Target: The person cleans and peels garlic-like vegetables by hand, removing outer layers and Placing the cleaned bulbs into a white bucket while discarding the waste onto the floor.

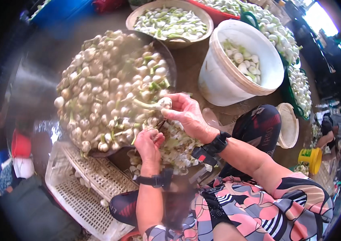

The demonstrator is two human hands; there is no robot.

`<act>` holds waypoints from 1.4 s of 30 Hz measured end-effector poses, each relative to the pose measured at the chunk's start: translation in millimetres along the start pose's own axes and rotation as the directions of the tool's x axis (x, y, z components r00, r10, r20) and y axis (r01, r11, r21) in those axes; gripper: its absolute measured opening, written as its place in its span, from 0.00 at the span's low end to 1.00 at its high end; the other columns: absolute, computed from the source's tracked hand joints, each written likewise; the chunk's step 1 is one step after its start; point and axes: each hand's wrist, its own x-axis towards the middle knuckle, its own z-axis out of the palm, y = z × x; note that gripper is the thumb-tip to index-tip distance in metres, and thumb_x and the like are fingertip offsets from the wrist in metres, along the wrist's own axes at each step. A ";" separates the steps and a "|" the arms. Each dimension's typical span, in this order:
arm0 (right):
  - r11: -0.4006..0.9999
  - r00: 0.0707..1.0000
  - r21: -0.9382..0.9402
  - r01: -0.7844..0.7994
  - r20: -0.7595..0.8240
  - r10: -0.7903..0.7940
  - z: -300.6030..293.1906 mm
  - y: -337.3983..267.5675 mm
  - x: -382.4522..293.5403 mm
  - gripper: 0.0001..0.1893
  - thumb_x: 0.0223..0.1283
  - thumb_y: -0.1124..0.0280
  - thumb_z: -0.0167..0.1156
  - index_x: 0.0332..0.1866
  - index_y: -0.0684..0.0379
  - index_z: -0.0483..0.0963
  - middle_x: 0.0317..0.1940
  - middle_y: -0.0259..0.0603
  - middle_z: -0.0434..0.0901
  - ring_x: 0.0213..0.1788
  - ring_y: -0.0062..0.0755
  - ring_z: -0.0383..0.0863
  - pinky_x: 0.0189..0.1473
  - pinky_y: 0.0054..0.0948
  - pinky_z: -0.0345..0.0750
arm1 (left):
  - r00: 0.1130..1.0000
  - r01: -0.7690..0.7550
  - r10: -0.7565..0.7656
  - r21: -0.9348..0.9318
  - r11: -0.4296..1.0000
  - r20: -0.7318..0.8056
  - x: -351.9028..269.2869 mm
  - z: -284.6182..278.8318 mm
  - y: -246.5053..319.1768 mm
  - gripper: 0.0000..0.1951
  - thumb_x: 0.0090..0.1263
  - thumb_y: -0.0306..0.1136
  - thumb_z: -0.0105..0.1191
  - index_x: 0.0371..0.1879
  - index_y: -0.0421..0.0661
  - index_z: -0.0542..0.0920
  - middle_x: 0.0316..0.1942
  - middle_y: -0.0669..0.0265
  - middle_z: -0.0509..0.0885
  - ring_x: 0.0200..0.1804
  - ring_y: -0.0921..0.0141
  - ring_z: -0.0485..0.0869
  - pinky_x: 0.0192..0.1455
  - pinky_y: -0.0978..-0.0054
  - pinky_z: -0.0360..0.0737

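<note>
My right hand [188, 116] pinches a garlic bulb [166, 103] by its root end, and its pale green stem points left over the heap. Lower and to the left, my left hand [148, 146] has curled fingers at the near edge of the heap. Whether those fingers grip anything is unclear; a thin dark object [160, 123] shows just above them. Many loose garlic bulbs [98, 81] with short stems are piled in a wide, dark round basin [172, 64]. Beneath my hands lies a mound of garlic skins [178, 150].
A white bucket [221, 75] with some bulbs stands right of the basin. Behind are a round tub [129, 22] and a red container [218, 15] of garlic. White plastic crates [77, 201] sit at lower left. A person [336, 126] is bent over at far right, near a yellow bucket [316, 161].
</note>
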 end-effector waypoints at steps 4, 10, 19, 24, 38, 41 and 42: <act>0.890 0.956 -0.348 0.293 0.128 -0.265 -14.0 2.1 4.5 0.23 0.48 0.82 0.66 0.53 0.62 0.73 0.44 0.37 0.79 0.46 0.23 0.79 0.47 0.24 0.77 | 0.740 -0.671 0.471 0.581 0.461 0.480 6.7 15.5 -11.4 0.28 0.61 0.33 0.59 0.60 0.37 0.68 0.48 0.57 0.74 0.52 0.67 0.74 0.54 0.74 0.71; 0.243 0.637 -0.637 0.731 0.509 -0.579 -29.4 15.1 0.7 0.19 0.39 0.86 0.60 0.42 0.60 0.74 0.46 0.44 0.79 0.47 0.44 0.80 0.45 0.33 0.80 | 0.932 0.001 0.154 -0.427 0.904 0.328 -8.9 29.8 3.6 0.13 0.68 0.23 0.50 0.51 0.42 0.73 0.49 0.60 0.79 0.48 0.68 0.81 0.49 0.69 0.82; 0.025 0.386 -0.417 0.909 0.816 -0.431 -29.2 23.9 3.0 0.18 0.46 0.75 0.58 0.47 0.57 0.70 0.54 0.45 0.76 0.52 0.48 0.77 0.49 0.38 0.79 | 0.977 -0.049 0.121 -0.361 0.931 0.178 -7.3 18.2 12.3 0.09 0.65 0.20 0.48 0.43 0.35 0.77 0.40 0.57 0.83 0.40 0.66 0.84 0.41 0.73 0.84; -0.030 0.322 -0.353 0.935 0.883 -0.341 -31.3 19.7 1.5 0.18 0.48 0.75 0.58 0.47 0.57 0.68 0.54 0.45 0.75 0.53 0.49 0.77 0.51 0.38 0.79 | 0.996 -0.017 0.045 -0.327 0.945 0.079 -6.7 18.0 13.7 0.09 0.61 0.18 0.47 0.40 0.35 0.77 0.36 0.56 0.83 0.33 0.67 0.84 0.33 0.74 0.83; 0.852 0.968 -0.464 0.241 0.181 -0.175 -16.9 27.4 -20.2 0.11 0.57 0.72 0.62 0.43 0.64 0.75 0.38 0.39 0.80 0.40 0.26 0.81 0.41 0.23 0.78 | 0.994 -0.104 0.086 -0.334 0.937 -0.068 -10.4 27.7 18.0 0.11 0.52 0.13 0.45 0.31 0.39 0.76 0.27 0.64 0.79 0.27 0.70 0.80 0.24 0.74 0.78; 0.959 0.983 -0.221 -0.179 0.012 0.186 -16.6 25.4 -9.1 0.15 0.66 0.59 0.53 0.42 0.63 0.76 0.35 0.37 0.80 0.33 0.22 0.80 0.35 0.22 0.76 | 0.994 -0.099 0.111 -0.337 0.936 0.016 -7.7 27.2 14.5 0.12 0.50 0.13 0.44 0.31 0.41 0.76 0.28 0.65 0.79 0.27 0.70 0.80 0.26 0.74 0.78; 0.910 0.946 -0.297 -0.289 0.060 0.320 -18.0 24.2 -4.1 0.22 0.69 0.51 0.45 0.42 0.63 0.76 0.32 0.34 0.79 0.27 0.20 0.77 0.30 0.21 0.75 | 0.988 -0.086 0.120 -0.311 0.947 0.092 -9.7 26.5 14.6 0.13 0.52 0.13 0.43 0.34 0.41 0.76 0.31 0.65 0.79 0.31 0.69 0.80 0.31 0.71 0.79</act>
